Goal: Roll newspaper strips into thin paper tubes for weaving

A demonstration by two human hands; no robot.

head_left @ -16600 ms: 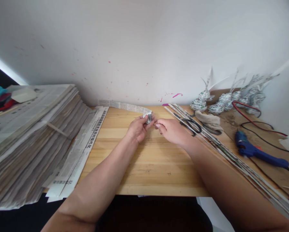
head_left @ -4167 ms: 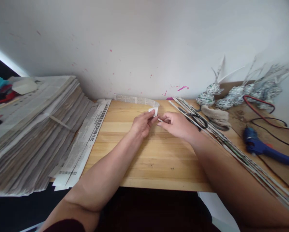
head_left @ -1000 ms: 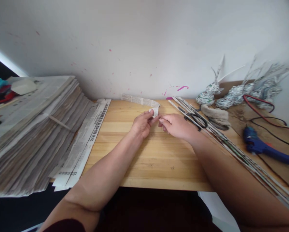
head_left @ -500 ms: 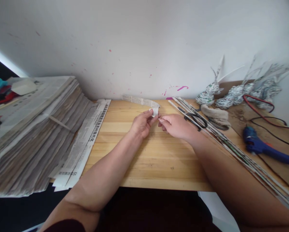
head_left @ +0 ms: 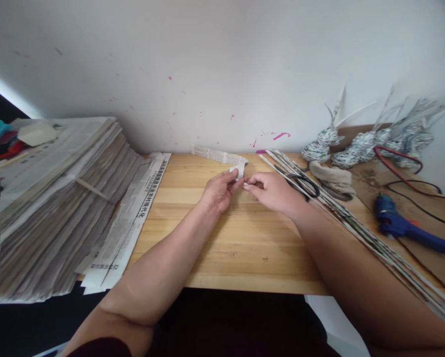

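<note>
A narrow strip of newspaper point(head_left: 220, 155) runs from the wall side of the wooden table to my fingers, curling over at its near end. My left hand point(head_left: 220, 190) pinches that curled end between thumb and fingers. Right beside it, my right hand point(head_left: 263, 187) is closed at the strip's near tip, thumb against forefinger, with a small pale bit showing between them. Both hands are held over the middle of the table point(head_left: 229, 248).
At left stand a tall newspaper stack point(head_left: 69, 213) and cut newspaper sheets point(head_left: 133, 218). To the right lie thin paper rods point(head_left: 349, 223), black scissors point(head_left: 304, 186), a rag point(head_left: 332, 179), a blue glue gun point(head_left: 404, 225) and woven paper figures point(head_left: 321, 144).
The strip has shifted slightly right, and its curled end shows a bit differently. My right fingers have changed their pinch a little; my left hand has hardly moved.
</note>
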